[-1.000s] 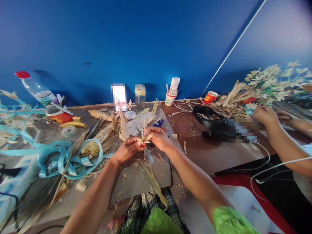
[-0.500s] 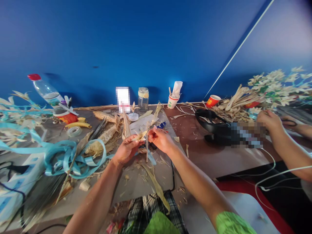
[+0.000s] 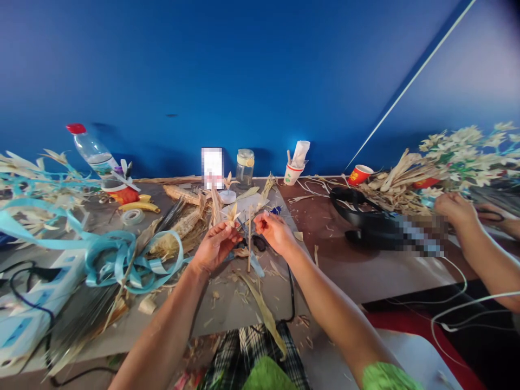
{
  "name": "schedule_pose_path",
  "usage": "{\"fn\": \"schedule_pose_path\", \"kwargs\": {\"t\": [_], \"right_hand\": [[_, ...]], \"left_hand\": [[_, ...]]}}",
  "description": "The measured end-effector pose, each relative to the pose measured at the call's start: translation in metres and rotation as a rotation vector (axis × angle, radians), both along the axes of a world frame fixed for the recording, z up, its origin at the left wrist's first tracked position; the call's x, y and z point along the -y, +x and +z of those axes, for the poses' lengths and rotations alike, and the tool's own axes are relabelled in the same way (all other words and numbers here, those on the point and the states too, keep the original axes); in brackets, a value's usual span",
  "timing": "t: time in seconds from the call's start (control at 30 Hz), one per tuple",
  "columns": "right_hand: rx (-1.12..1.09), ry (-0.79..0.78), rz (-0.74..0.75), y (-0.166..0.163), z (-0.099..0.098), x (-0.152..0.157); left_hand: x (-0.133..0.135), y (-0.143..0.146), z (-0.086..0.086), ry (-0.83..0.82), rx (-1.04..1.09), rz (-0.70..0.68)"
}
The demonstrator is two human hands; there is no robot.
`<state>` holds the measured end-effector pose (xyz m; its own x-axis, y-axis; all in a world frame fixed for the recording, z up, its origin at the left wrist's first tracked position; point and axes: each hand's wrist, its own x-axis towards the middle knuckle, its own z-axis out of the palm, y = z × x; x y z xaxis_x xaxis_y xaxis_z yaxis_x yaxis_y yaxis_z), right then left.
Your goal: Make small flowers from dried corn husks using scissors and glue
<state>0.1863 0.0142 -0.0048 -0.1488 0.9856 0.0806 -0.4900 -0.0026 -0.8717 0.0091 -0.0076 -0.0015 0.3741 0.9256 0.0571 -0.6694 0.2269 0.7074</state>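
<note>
My left hand is closed in a pinch on a small straw-coloured husk flower, held a little above the table. My right hand is closed too, pinching a thin wooden stick that stands nearly upright between the two hands. The flower and the stick are slightly apart. Below them lie husk scraps and a long dry leaf strip on the grey table.
Light blue ribbon is tangled at the left beside a tape roll and a plastic bottle. A glass jar and paper cups stand by the blue wall. Another person's hands work at the right near husk flowers.
The husk flower has come off the stick: my left hand now holds the flower alone, and my right hand holds the stick a little to the right. The camera view shifted slightly.
</note>
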Motion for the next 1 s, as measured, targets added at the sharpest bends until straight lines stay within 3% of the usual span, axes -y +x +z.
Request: {"fn": "schedule_pose_path", "kwargs": {"t": [0.43, 0.53, 0.7, 0.8, 1.0], "right_hand": [[0.086, 0.031, -0.010, 0.001, -0.004, -0.002], [0.183, 0.089, -0.073, 0.002, -0.008, -0.003], [0.492, 0.205, -0.305, 0.004, -0.007, -0.004], [0.560, 0.233, -0.408, 0.005, -0.005, -0.004], [0.659, 0.282, -0.364, 0.008, -0.004, -0.003]], "left_hand": [[0.000, -0.004, -0.003, -0.041, -0.045, 0.036], [-0.001, -0.005, 0.001, -0.031, -0.033, 0.040], [-0.004, -0.010, 0.007, 0.007, -0.045, 0.125], [-0.008, -0.014, 0.007, 0.033, -0.023, 0.175], [-0.012, -0.022, 0.008, 0.058, 0.037, 0.291]]}}
